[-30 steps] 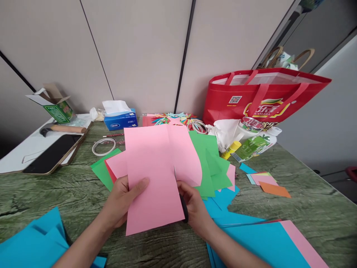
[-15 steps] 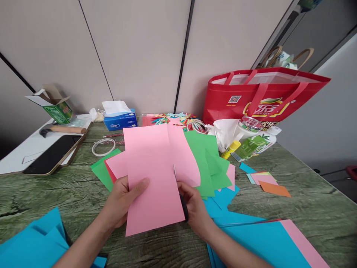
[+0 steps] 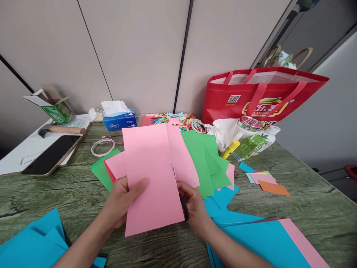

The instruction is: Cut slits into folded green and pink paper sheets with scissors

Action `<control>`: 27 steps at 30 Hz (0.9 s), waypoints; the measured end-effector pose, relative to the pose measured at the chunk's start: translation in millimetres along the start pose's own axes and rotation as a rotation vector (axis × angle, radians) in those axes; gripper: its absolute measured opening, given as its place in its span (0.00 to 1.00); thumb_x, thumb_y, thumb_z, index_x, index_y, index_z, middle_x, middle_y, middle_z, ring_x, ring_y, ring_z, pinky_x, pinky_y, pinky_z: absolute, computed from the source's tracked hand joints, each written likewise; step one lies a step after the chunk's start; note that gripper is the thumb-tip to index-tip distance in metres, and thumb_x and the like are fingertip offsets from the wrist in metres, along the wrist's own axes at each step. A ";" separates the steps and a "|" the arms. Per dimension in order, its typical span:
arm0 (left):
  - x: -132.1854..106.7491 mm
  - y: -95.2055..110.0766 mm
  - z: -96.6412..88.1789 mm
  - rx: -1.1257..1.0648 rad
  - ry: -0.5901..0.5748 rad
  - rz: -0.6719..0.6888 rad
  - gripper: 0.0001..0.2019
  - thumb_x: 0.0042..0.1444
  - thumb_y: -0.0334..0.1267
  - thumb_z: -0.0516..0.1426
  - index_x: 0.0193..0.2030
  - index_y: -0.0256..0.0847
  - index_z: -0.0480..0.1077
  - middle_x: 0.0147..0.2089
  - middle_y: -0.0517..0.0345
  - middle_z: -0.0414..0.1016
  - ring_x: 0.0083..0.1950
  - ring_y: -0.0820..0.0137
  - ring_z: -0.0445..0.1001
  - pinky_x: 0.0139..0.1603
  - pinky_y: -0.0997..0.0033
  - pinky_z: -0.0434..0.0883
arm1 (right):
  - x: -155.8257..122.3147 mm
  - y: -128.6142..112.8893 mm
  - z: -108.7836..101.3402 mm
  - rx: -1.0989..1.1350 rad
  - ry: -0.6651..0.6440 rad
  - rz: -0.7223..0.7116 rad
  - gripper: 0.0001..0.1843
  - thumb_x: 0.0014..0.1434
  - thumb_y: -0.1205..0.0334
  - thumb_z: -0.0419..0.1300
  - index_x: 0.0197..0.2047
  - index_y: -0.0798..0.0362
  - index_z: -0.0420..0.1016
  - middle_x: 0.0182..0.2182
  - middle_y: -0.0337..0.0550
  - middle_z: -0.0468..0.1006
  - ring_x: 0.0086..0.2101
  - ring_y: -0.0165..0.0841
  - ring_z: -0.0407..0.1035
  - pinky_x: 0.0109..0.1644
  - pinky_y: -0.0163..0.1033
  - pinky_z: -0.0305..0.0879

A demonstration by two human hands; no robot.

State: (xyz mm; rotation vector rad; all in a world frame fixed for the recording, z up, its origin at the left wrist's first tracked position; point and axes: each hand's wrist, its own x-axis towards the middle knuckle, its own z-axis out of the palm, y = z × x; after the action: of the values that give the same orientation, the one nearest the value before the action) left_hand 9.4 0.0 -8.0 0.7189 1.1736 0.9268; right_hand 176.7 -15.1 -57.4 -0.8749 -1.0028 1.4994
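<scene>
My left hand [image 3: 121, 203] grips a pink paper sheet [image 3: 152, 175] at its lower left edge, thumb on top. My right hand [image 3: 195, 210] is closed on black-handled scissors [image 3: 182, 203], whose blade pokes up through a cut running up the sheet's middle. The part of the pink sheet right of the cut bends away to the right. Green paper sheets [image 3: 208, 163] lie just behind and to the right, on the green wood-grain table [image 3: 292, 193].
Blue paper [image 3: 251, 238] lies at lower right and lower left. A red tote bag [image 3: 262, 95], white bottle [image 3: 252, 143], glue stick [image 3: 231, 149], tape ring [image 3: 99, 147], tissue box [image 3: 119, 118], hammer [image 3: 63, 129] and dark tablet [image 3: 50, 153] stand around the back. Small paper scraps [image 3: 267, 182] lie right.
The cut in the pink sheet has lengthened slightly upward and its right flap has swung a little further left. Both hands stay almost where they were.
</scene>
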 end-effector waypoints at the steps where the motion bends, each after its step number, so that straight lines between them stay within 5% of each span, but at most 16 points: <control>1: 0.2 -0.1 0.2 0.001 -0.001 -0.001 0.11 0.40 0.42 0.63 0.25 0.35 0.71 0.22 0.57 0.76 0.20 0.72 0.70 0.19 0.76 0.67 | 0.1 -0.3 0.1 -0.004 0.001 0.001 0.11 0.37 0.67 0.69 0.28 0.53 0.75 0.21 0.34 0.75 0.24 0.27 0.64 0.27 0.28 0.61; 17: 2.3 1.2 -4.8 -0.026 -0.079 0.084 0.09 0.42 0.38 0.63 0.31 0.37 0.73 0.29 0.55 0.78 0.26 0.70 0.73 0.25 0.74 0.71 | 0.7 -5.5 0.4 -0.038 0.027 0.009 0.10 0.36 0.65 0.68 0.27 0.53 0.76 0.21 0.34 0.76 0.22 0.27 0.67 0.27 0.30 0.64; 27: 3.6 5.5 -4.2 0.092 0.115 0.094 0.12 0.38 0.43 0.64 0.26 0.35 0.72 0.22 0.57 0.76 0.22 0.68 0.72 0.20 0.72 0.68 | -1.1 -5.7 3.5 -0.053 -0.035 0.055 0.15 0.36 0.59 0.69 0.29 0.53 0.73 0.26 0.39 0.78 0.28 0.33 0.71 0.32 0.35 0.67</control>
State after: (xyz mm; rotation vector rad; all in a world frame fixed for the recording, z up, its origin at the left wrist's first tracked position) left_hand 4.6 5.7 -5.9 0.8090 1.2998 1.0082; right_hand 175.8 -16.3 -50.9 -0.9236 -1.0559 1.5453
